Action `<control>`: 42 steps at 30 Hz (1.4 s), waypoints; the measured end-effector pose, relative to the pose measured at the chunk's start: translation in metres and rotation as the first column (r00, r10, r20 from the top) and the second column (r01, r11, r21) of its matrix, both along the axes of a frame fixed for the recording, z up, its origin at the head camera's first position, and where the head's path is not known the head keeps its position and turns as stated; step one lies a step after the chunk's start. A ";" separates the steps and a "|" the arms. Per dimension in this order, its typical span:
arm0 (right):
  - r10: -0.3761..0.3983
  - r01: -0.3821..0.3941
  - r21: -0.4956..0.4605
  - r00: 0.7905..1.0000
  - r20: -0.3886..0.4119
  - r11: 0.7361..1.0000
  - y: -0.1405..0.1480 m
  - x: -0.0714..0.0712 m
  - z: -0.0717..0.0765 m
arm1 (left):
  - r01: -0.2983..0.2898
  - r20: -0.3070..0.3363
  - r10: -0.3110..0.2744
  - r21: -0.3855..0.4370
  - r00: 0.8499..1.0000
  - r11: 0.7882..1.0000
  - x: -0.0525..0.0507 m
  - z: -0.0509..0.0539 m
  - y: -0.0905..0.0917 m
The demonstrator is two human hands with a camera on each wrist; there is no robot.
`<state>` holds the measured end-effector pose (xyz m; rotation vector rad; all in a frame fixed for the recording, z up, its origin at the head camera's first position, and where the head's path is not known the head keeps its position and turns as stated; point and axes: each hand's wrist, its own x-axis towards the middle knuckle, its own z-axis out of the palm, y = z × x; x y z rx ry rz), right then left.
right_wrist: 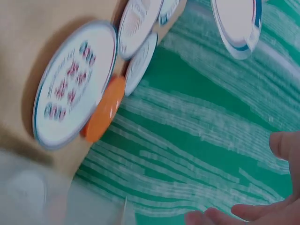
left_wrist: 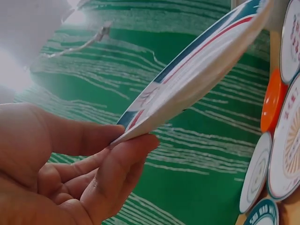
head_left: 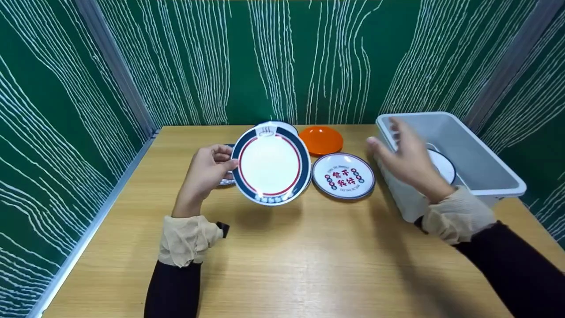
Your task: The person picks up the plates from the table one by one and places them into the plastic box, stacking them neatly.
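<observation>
My left hand (head_left: pixel 207 170) pinches the left edge of a white plate (head_left: pixel 270 165) with a dark blue rim and a red ring. The plate is lifted off the table and tilted to face the head camera. In the left wrist view, thumb and forefinger grip its rim (left_wrist: pixel 187 91). My right hand (head_left: pixel 408 159) is raised beside the near-left rim of a grey plastic bin (head_left: pixel 446 115), with its fingers apart and nothing held. In the right wrist view only part of the right hand (right_wrist: pixel 267 206) shows, at the lower right.
A white plate with red characters (head_left: pixel 343 176) and an orange plate (head_left: pixel 321 140) lie on the wooden table (head_left: pixel 282 265). More plates lie partly hidden behind the lifted one. Inside the bin is a white dish with a dark rim (head_left: pixel 442 165). Green patterned walls (head_left: pixel 304 62) enclose the table.
</observation>
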<state>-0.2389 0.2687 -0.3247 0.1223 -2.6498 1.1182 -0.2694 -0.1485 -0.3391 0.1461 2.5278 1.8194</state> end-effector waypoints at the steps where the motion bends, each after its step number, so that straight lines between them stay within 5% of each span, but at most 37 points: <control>1: 0.021 -0.020 -0.018 1.000 0.012 1.000 -0.006 0.000 -0.002 | -0.003 -0.006 0.003 0.021 1.000 1.000 0.000 0.000 0.003; 6: 0.103 -0.083 -0.129 0.983 0.155 0.988 -0.035 0.001 -0.012 | -0.018 0.011 0.016 0.133 1.000 0.991 0.001 -0.003 0.019; 10: 0.183 -0.089 -0.303 0.936 0.300 0.949 -0.053 -0.002 -0.020 | -0.021 0.047 0.011 0.215 0.999 0.976 0.002 -0.007 0.030; 16: 0.310 -0.043 -0.567 0.869 0.385 0.823 -0.070 -0.006 -0.031 | -0.031 0.121 -0.006 0.302 0.993 0.953 0.002 -0.013 0.046; 21: 0.342 0.003 -0.686 0.865 0.367 0.728 -0.072 -0.004 -0.036 | -0.048 0.164 -0.010 0.346 0.986 0.937 0.000 -0.020 0.060; 26: 0.325 0.010 -0.701 0.881 0.344 0.713 -0.069 -0.002 -0.038 | -0.057 0.154 -0.005 0.393 0.988 0.918 -0.003 -0.030 0.067; 33: 0.317 -0.007 -0.709 0.898 0.307 0.705 -0.062 0.000 -0.037 | -0.035 0.150 -0.049 0.511 0.987 0.859 -0.014 -0.043 0.059; 38: 0.262 0.027 -0.691 0.914 0.310 0.723 -0.048 0.000 -0.029 | -0.171 0.229 0.053 0.536 0.972 0.827 -0.032 -0.052 0.036; 42: 0.219 0.063 -0.672 0.919 0.327 0.737 -0.031 0.001 -0.022 | -0.288 0.234 0.195 0.487 0.952 0.824 -0.044 -0.060 0.017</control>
